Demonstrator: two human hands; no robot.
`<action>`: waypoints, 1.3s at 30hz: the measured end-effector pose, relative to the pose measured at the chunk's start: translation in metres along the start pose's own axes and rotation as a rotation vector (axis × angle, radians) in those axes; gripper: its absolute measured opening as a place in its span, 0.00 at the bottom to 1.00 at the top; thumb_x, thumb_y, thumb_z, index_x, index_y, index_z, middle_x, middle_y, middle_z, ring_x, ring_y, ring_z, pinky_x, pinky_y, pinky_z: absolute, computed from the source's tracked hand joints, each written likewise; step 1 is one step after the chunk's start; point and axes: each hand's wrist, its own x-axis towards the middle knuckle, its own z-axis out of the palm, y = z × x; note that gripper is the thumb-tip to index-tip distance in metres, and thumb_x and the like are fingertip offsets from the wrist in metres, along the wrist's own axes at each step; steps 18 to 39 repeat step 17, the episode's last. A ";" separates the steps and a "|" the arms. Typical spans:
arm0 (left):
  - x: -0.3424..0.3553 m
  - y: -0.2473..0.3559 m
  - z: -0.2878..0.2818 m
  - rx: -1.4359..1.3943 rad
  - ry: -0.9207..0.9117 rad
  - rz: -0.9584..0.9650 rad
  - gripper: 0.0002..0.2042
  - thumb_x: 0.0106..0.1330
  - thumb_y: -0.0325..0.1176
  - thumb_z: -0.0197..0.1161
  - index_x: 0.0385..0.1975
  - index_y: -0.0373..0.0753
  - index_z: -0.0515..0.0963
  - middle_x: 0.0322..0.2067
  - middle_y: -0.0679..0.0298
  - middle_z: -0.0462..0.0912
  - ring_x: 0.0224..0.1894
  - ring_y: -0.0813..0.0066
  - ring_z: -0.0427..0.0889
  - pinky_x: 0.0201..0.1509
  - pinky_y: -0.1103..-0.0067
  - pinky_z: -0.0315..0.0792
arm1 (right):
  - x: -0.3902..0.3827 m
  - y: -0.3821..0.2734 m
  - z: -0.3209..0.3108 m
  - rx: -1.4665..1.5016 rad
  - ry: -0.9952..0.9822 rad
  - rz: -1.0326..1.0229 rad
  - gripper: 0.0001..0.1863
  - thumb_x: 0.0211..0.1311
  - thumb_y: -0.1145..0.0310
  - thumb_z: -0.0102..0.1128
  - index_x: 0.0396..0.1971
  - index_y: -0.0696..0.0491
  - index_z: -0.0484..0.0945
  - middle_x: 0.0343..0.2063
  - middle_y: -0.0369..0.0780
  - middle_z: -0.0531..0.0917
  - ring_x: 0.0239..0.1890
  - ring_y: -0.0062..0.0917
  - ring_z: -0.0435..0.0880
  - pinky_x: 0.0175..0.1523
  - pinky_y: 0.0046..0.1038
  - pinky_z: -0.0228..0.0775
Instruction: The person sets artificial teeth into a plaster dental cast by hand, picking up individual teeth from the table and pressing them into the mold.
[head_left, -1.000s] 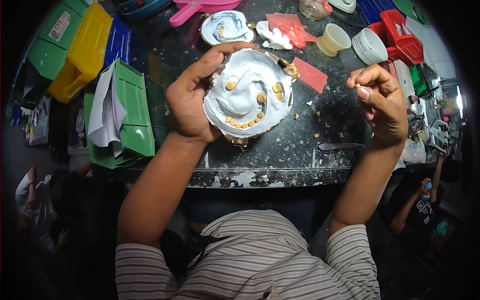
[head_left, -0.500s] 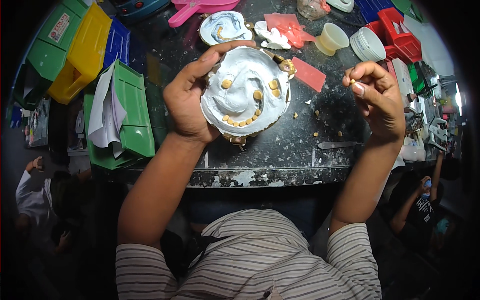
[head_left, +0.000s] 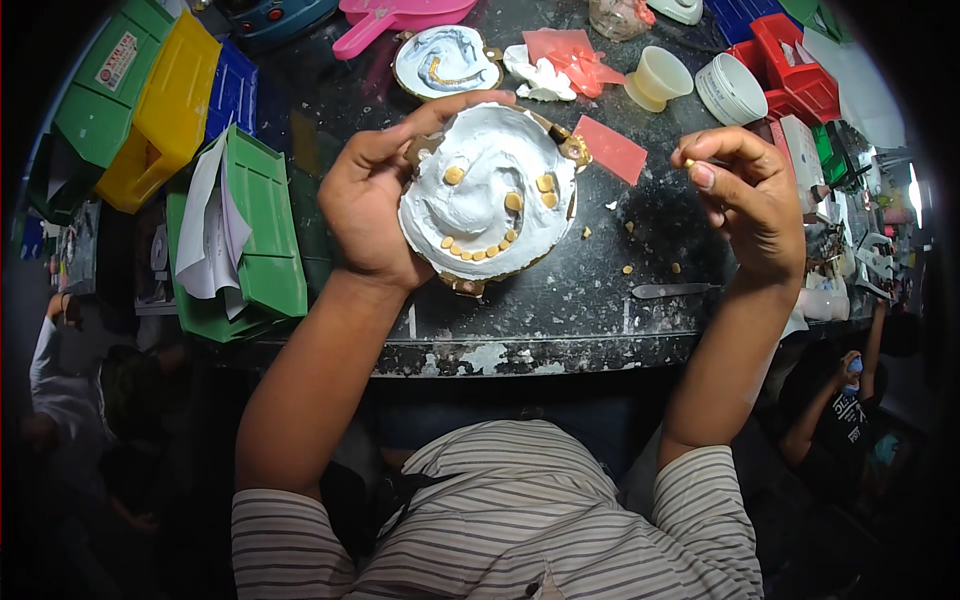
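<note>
My left hand (head_left: 362, 215) grips the left side of a round brass dental flask half (head_left: 468, 287), its fingers around the far rim. White plaster (head_left: 455, 215) fills the flask, with several yellowish artificial teeth (head_left: 480, 254) set in a curve near the front and a few larger ones higher up. The flask is held above the bench, its plaster face up toward me. Off to the right, my right hand (head_left: 755, 200) pinches a tiny yellowish tooth (head_left: 690, 164) between thumb and forefinger, apart from the flask. Several loose teeth (head_left: 627, 269) lie on the bench between.
A second plaster-filled flask half (head_left: 447, 60) lies behind, beside pink wax sheets (head_left: 610, 150) and a pale cup (head_left: 658, 78). A white tub (head_left: 731, 88) stands further right. Near the black bench's (head_left: 560, 325) front edge lies a small knife (head_left: 672, 290). Green bins (head_left: 265, 225) line the left.
The flask in my left hand has tilted and shifted slightly left. My right hand has moved a little left, still pinching the tooth.
</note>
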 end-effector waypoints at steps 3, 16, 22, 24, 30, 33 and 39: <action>-0.002 0.001 -0.002 -0.137 0.075 -0.016 0.33 0.67 0.42 0.44 0.65 0.19 0.67 0.63 0.40 0.75 0.64 0.51 0.77 0.72 0.62 0.68 | -0.002 -0.006 0.001 0.015 0.004 0.055 0.10 0.59 0.76 0.73 0.41 0.59 0.85 0.36 0.42 0.90 0.20 0.10 0.77 0.19 0.10 0.61; -0.016 0.008 -0.033 -0.519 0.024 -0.051 0.36 0.78 0.56 0.46 0.71 0.27 0.62 0.64 0.37 0.73 0.63 0.36 0.77 0.68 0.48 0.71 | 0.008 0.011 -0.012 0.408 -0.141 0.134 0.12 0.68 0.73 0.67 0.48 0.60 0.83 0.40 0.45 0.89 0.23 0.10 0.79 0.20 0.08 0.67; -0.017 0.007 -0.040 -0.526 0.023 -0.044 0.38 0.76 0.57 0.48 0.73 0.28 0.59 0.69 0.37 0.66 0.69 0.37 0.70 0.73 0.46 0.64 | 0.008 0.011 -0.011 0.383 -0.093 0.165 0.12 0.68 0.72 0.68 0.48 0.59 0.83 0.42 0.46 0.88 0.23 0.10 0.79 0.22 0.07 0.68; -0.017 0.007 -0.040 -0.526 0.023 -0.044 0.38 0.76 0.57 0.48 0.73 0.28 0.59 0.69 0.37 0.66 0.69 0.37 0.70 0.73 0.46 0.64 | 0.008 0.011 -0.011 0.383 -0.093 0.165 0.12 0.68 0.72 0.68 0.48 0.59 0.83 0.42 0.46 0.88 0.23 0.10 0.79 0.22 0.07 0.68; -0.017 0.007 -0.040 -0.526 0.023 -0.044 0.38 0.76 0.57 0.48 0.73 0.28 0.59 0.69 0.37 0.66 0.69 0.37 0.70 0.73 0.46 0.64 | 0.008 0.011 -0.011 0.383 -0.093 0.165 0.12 0.68 0.72 0.68 0.48 0.59 0.83 0.42 0.46 0.88 0.23 0.10 0.79 0.22 0.07 0.68; -0.017 0.007 -0.040 -0.526 0.023 -0.044 0.38 0.76 0.57 0.48 0.73 0.28 0.59 0.69 0.37 0.66 0.69 0.37 0.70 0.73 0.46 0.64 | 0.008 0.011 -0.011 0.383 -0.093 0.165 0.12 0.68 0.72 0.68 0.48 0.59 0.83 0.42 0.46 0.88 0.23 0.10 0.79 0.22 0.07 0.68; -0.017 0.007 -0.040 -0.526 0.023 -0.044 0.38 0.76 0.57 0.48 0.73 0.28 0.59 0.69 0.37 0.66 0.69 0.37 0.70 0.73 0.46 0.64 | 0.008 0.011 -0.011 0.383 -0.093 0.165 0.12 0.68 0.72 0.68 0.48 0.59 0.83 0.42 0.46 0.88 0.23 0.10 0.79 0.22 0.07 0.68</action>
